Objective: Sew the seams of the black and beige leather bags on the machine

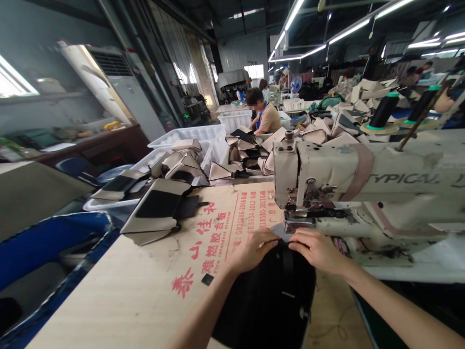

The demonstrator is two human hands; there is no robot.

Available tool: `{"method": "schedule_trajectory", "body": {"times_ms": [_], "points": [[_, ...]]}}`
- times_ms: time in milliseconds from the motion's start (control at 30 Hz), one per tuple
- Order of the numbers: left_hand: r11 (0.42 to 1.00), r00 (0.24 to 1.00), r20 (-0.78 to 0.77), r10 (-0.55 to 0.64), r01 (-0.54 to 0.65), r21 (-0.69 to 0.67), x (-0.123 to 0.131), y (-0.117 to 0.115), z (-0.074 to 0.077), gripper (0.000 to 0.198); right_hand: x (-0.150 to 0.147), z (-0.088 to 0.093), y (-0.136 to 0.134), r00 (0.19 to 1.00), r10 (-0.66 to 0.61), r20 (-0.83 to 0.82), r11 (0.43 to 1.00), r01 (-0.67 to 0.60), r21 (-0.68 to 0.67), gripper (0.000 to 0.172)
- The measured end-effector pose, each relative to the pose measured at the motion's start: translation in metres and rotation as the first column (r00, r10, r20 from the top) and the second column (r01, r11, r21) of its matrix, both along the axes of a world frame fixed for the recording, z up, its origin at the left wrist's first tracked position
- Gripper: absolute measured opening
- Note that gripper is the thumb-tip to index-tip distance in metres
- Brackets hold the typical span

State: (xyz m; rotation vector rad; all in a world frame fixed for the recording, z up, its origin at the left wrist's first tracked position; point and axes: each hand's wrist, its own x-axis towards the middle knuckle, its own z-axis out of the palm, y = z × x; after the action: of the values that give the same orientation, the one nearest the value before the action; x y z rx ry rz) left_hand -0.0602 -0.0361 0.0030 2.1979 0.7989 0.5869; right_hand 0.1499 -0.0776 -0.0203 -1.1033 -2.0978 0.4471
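Illumination is bright and even, supplied by rows of ceiling tube lights (348,31) running toward the rear, with added daylight from a far window (254,71) that is blown out to white. Shadows on the plywood tabletop (127,291) are soft and faint, while the black fabric piece (269,300) at bottom centre renders as a near-featureless dark mass. Wide-angle distortion bends and tilts the standing air-conditioner (109,82) and the left wall (32,29), where smearing reduces sharpness; the centre is in focus.
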Motion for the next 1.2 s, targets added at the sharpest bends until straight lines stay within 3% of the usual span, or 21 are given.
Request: {"method": "schedule_trajectory", "body": {"times_ms": [100,267,533,767,900,1000,1100,1200], "points": [[0.996,0.999,0.016,-0.031,0.032,-0.080,-0.004,0.004,-0.001,0.022,-0.001,0.001,-0.001,0.999,-0.038,-0.017,0.999,0.038,0.001,0.018],[0.977,0.998,-0.005,0.065,-0.064,-0.204,-0.010,0.007,-0.006,0.027,-0.002,0.000,-0.001,0.999,-0.047,-0.002,0.999,0.046,-0.025,0.017],[0.987,0.999,0.035,0.042,-0.036,-0.155,-0.001,0.007,-0.004,0.024,-0.001,0.002,0.004,0.999,-0.020,-0.036,0.991,0.015,-0.129,0.015],[0.998,1.000,-0.028,0.013,-0.015,-0.063,0.009,0.007,0.002,0.017,0.008,0.011,0.009,0.995,0.094,-0.028,0.961,-0.098,-0.260,0.018],[0.999,0.996,-0.083,-0.013,0.009,-0.052,0.014,0.012,0.004,0.020,0.007,0.011,0.010,0.997,0.071,0.014,0.960,-0.064,-0.271,0.019],[0.993,0.982,-0.187,-0.024,0.001,-0.122,0.003,0.013,0.010,0.026,0.002,0.009,0.009,1.000,0.016,0.004,0.971,-0.014,-0.239,0.021],[0.983,0.947,-0.322,-0.015,-0.044,-0.176,-0.016,0.005,0.018,0.047,-0.002,0.009,0.008,1.000,0.029,-0.009,0.975,-0.031,-0.220,0.021],[0.986,0.947,-0.322,0.022,-0.074,-0.151,-0.029,-0.009,0.019,0.037,-0.005,0.009,0.006,0.998,0.049,-0.037,0.970,-0.057,-0.237,0.022]]}}
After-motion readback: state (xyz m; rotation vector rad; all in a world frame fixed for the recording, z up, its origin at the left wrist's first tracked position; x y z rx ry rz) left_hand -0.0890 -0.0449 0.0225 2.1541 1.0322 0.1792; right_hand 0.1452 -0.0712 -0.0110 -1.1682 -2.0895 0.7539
